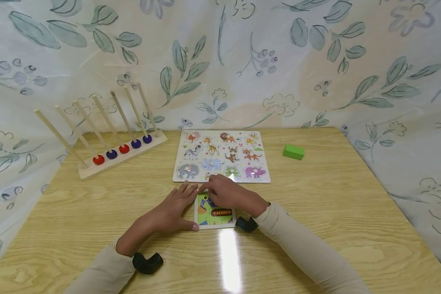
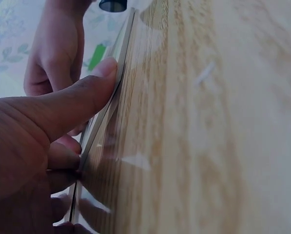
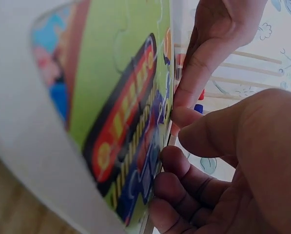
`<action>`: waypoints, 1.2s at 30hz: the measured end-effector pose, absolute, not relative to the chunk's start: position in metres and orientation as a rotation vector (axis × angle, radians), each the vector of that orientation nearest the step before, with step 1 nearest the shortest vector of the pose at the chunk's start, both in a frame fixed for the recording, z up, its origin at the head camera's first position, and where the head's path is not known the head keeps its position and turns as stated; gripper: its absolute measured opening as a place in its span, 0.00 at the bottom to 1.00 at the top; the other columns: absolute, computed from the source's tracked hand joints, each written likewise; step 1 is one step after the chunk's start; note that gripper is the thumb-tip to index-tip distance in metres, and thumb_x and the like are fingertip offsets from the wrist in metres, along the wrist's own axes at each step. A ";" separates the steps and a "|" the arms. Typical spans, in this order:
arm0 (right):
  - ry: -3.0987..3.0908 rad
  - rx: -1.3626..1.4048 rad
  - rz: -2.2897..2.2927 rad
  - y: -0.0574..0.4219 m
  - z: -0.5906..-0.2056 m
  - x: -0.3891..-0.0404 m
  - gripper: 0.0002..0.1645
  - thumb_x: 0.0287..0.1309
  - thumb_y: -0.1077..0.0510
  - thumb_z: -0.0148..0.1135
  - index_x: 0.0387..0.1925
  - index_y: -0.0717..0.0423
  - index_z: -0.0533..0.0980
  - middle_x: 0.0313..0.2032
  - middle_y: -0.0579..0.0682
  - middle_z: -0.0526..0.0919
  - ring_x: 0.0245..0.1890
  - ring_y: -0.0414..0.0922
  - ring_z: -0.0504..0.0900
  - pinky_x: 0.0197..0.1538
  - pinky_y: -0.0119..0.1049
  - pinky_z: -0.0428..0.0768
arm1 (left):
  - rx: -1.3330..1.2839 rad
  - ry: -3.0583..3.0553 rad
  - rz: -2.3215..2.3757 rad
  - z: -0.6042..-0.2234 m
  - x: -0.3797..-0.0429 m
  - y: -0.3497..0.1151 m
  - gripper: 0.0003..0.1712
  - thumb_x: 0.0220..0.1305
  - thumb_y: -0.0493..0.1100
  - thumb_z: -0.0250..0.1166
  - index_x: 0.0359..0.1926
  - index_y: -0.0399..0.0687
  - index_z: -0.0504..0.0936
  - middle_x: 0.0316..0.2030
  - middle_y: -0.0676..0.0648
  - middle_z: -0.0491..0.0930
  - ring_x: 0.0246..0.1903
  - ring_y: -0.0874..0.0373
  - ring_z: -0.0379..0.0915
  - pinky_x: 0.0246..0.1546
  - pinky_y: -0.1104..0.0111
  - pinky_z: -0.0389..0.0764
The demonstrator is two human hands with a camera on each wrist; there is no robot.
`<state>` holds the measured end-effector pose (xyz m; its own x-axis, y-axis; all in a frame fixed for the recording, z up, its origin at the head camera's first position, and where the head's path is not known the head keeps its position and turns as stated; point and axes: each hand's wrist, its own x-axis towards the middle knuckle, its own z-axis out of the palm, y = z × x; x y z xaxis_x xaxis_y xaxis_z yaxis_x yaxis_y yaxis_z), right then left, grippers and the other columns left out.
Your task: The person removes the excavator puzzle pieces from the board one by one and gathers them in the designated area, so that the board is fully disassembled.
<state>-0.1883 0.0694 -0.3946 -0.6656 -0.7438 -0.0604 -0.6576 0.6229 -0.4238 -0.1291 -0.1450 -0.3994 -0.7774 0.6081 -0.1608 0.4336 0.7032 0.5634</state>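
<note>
A small square jigsaw puzzle (image 1: pixel 221 222) with a white frame lies on the table, showing a digger picture on green; its dark and red track (image 3: pixel 123 109) fills much of the right wrist view. My left hand (image 1: pixel 172 211) lies along the puzzle's left side, fingers stretched toward the top corner and thumb (image 2: pixel 99 80) against the frame near the bottom one. Over the puzzle's upper part is my right hand (image 1: pixel 224 192), its fingers bent and fingertips (image 3: pixel 172 161) right at the picture's far edge. Nothing shows between its thumb and fingers. It hides the puzzle's upper right.
Just behind stands a white animal peg board (image 1: pixel 220 143), lying flat. At the back left is a wooden rod stand (image 1: pixel 86 172) with red and blue beads. A green block (image 1: pixel 293 152) sits at the back right. Patterned cloth (image 1: pixel 220 73) hangs behind the table (image 1: pixel 316 212).
</note>
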 end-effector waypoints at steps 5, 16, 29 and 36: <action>2.622 -1.172 -0.538 0.070 -0.394 -0.188 0.20 0.66 0.65 0.50 0.51 0.46 0.82 0.32 0.42 0.73 0.33 0.41 0.69 0.40 0.35 0.69 | 0.795 2.581 0.729 -0.397 -0.130 -0.145 0.58 0.53 0.59 0.73 0.74 0.36 0.53 0.75 0.42 0.46 0.74 0.43 0.34 0.69 0.46 0.44; 2.634 -1.246 -0.532 0.071 -0.394 -0.188 0.20 0.66 0.66 0.51 0.51 0.47 0.81 0.31 0.44 0.71 0.33 0.43 0.67 0.40 0.36 0.68 | 0.807 2.589 0.716 -0.397 -0.131 -0.147 0.59 0.53 0.60 0.72 0.74 0.36 0.53 0.75 0.42 0.45 0.74 0.44 0.34 0.70 0.47 0.44; 2.628 -1.215 -0.701 0.070 -0.400 -0.186 0.13 0.66 0.65 0.51 0.47 0.51 0.78 0.40 0.46 0.75 0.39 0.42 0.71 0.46 0.38 0.71 | 0.843 2.592 0.680 -0.395 -0.131 -0.145 0.59 0.54 0.61 0.71 0.75 0.38 0.51 0.75 0.42 0.45 0.74 0.43 0.33 0.69 0.46 0.45; 2.628 -1.203 -0.713 0.069 -0.403 -0.187 0.11 0.65 0.59 0.60 0.49 0.52 0.77 0.39 0.44 0.77 0.41 0.42 0.73 0.48 0.39 0.73 | 0.854 2.594 0.670 -0.398 -0.130 -0.147 0.58 0.55 0.62 0.70 0.74 0.35 0.53 0.75 0.42 0.44 0.74 0.44 0.33 0.69 0.46 0.45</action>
<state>-0.1867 0.0692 -0.4026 -0.6623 -0.7477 0.0477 -0.6693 0.5618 -0.4862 -0.1299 -0.1475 -0.3979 -0.7666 0.6224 -0.1579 0.4682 0.7100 0.5260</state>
